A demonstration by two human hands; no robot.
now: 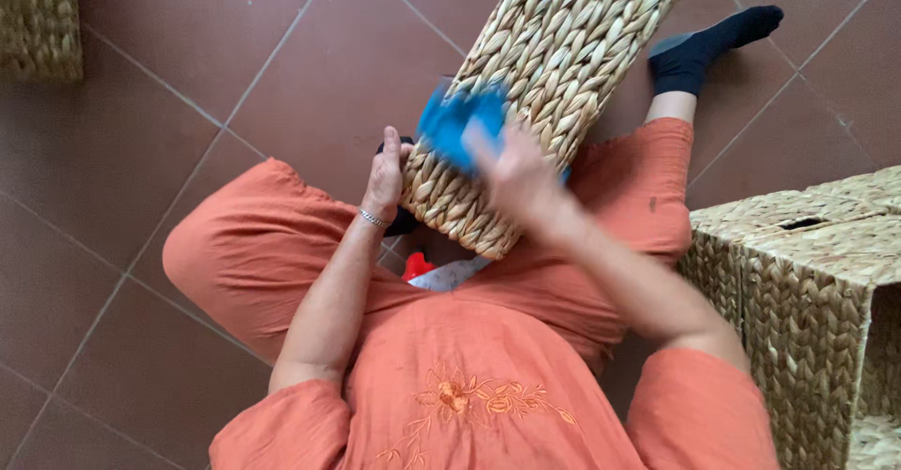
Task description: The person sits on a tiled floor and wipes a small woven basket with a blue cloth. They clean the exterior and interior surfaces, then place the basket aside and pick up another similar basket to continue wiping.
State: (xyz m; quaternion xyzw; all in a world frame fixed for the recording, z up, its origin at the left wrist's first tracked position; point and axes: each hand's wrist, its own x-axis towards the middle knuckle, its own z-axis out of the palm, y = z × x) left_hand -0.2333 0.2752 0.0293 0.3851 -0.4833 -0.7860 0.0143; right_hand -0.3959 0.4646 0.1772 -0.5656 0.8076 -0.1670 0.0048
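— What are the two hands doing?

— The left hand is clasped on the near corner edge of a woven basket, fingers wrapped round its rim, a thin bracelet at the wrist. The right hand lies against the basket's side with a blue cloth just above its fingers. That hand is blurred, so whether its grip is clenched on the cloth or only pressing it to the weave, I cannot tell.

— And where does the basket sit?

— Tilted over the person's lap, between the two hands. Its near bottom edge rests just below both grips, and its far end slants up and away from the right hand, toward a foot in a dark sock.

— What lies under it?

— Below the left grip, between the knees in orange trousers, something red and a pale piece of fabric peek out beneath the basket. What they are is hidden.

— Anything else about?

— Well to the right of the right hand stand two more woven baskets on the brown tiled floor, close beside the person's knee. Far off to the left of the left hand, at the top corner, the edge of another woven piece shows.
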